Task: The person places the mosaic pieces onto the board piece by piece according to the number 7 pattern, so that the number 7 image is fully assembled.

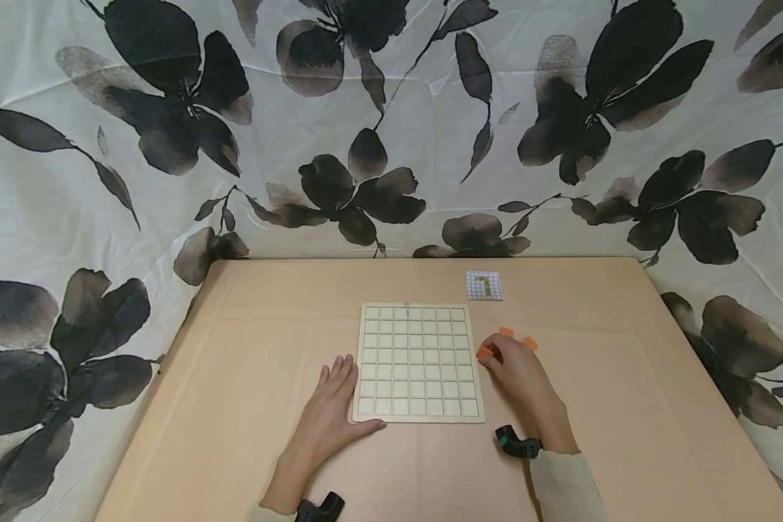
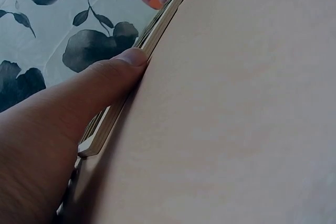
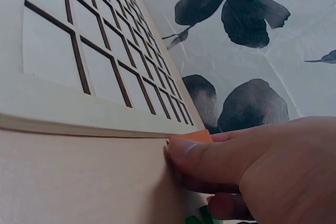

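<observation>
A pale wooden board with a grid of square cells lies on the table. My left hand rests at its left side, fingers straight along that edge. The left thumb lies against the board's near edge. Just off the right edge, my right hand pinches a small orange square tile between thumb and fingers. Two more orange tiles show beyond that hand, partly hidden by it. Beneath the right fingers, green pieces peek out in the right wrist view.
A small card printed with a grid and a coloured pattern lies behind the board's far right corner. The light wooden table ends at a floral cloth hanging behind it. Each wrist wears a dark band.
</observation>
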A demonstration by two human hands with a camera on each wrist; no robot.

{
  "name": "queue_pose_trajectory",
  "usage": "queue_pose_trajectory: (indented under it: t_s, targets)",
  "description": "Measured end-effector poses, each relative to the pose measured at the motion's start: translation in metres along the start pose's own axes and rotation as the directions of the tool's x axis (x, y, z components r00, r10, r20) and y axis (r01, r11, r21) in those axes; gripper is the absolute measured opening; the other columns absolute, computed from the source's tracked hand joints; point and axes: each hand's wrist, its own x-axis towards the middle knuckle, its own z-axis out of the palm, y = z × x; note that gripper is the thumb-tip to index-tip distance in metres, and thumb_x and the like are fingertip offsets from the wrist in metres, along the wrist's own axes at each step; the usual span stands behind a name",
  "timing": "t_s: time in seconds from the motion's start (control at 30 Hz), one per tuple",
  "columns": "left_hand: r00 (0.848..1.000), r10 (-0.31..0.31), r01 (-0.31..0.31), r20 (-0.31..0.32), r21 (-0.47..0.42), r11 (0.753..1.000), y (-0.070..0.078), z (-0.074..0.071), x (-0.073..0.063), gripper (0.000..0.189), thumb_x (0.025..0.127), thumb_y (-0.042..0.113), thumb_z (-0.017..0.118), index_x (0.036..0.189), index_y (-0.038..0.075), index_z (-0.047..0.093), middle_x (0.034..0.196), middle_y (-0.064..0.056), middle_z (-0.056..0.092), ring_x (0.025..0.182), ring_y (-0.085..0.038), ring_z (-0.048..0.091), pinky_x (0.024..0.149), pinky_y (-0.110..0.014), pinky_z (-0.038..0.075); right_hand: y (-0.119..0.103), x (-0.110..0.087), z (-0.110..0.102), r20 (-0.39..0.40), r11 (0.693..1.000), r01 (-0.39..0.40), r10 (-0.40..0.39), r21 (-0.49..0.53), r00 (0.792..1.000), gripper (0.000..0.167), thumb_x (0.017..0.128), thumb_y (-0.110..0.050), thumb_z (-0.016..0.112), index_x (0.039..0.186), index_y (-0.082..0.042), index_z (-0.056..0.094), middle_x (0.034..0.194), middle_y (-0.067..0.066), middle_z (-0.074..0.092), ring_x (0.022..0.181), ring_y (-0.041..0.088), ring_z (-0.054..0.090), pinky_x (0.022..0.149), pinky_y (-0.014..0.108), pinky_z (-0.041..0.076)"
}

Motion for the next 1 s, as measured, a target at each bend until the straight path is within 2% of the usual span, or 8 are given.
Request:
queue_pose_trajectory:
  t_s: [0.23,0.47,0.77,1.0]
  targets:
    - [1.000,0.005,-0.005,-0.015,0.000,1.000,-0.001,0.001,-0.001,0.116,0.068,0.075,0.075,0.148,-0.003,0.044,0.160,-0.019,0.037,0.152,-0.032,0.030,0.129,-0.047,0.021,-0.001,0.001,0.002,-0.037,1.000,0.006,-0.007,-0.026,0.999,0.022,0.098,-0.019,0.065,0.114,-0.003,0.068,0.103,0.012,0.070,0.090,0.025,0.064,0.077,0.043,0.058]
    - [1.000,-0.013,0.014,0.004,-0.008,1.000,-0.001,0.001,-0.002,0.117,0.068,0.076,0.074,0.149,-0.002,0.042,0.161,-0.018,0.035,0.153,-0.031,0.028,0.130,-0.046,0.020,-0.005,0.000,0.000,-0.051,1.000,-0.016,0.015,-0.002,0.999,0.027,0.099,-0.018,0.063,0.120,-0.001,0.066,0.111,0.015,0.067,0.092,0.025,0.062,0.079,0.043,0.058]
    - [1.000,0.005,-0.005,-0.024,-0.014,1.000,-0.001,0.002,-0.002,0.116,0.067,0.074,0.077,0.148,-0.003,0.045,0.159,-0.019,0.038,0.152,-0.032,0.031,0.129,-0.048,0.022,-0.011,0.003,0.002,-0.078,0.998,-0.030,0.034,0.053,0.996,0.024,0.095,-0.017,0.069,0.116,-0.005,0.066,0.096,0.007,0.066,0.081,0.018,0.056,0.069,0.030,0.052]
    - [1.000,0.003,-0.003,0.000,-0.018,1.000,0.000,0.000,-0.001,0.115,0.069,0.074,0.075,0.149,-0.002,0.043,0.160,-0.019,0.037,0.153,-0.032,0.028,0.130,-0.046,0.019,-0.018,0.010,0.006,-0.103,0.997,-0.022,0.030,0.080,0.994,0.023,0.095,-0.020,0.070,0.113,-0.007,0.066,0.097,0.005,0.068,0.083,0.018,0.058,0.072,0.029,0.056]
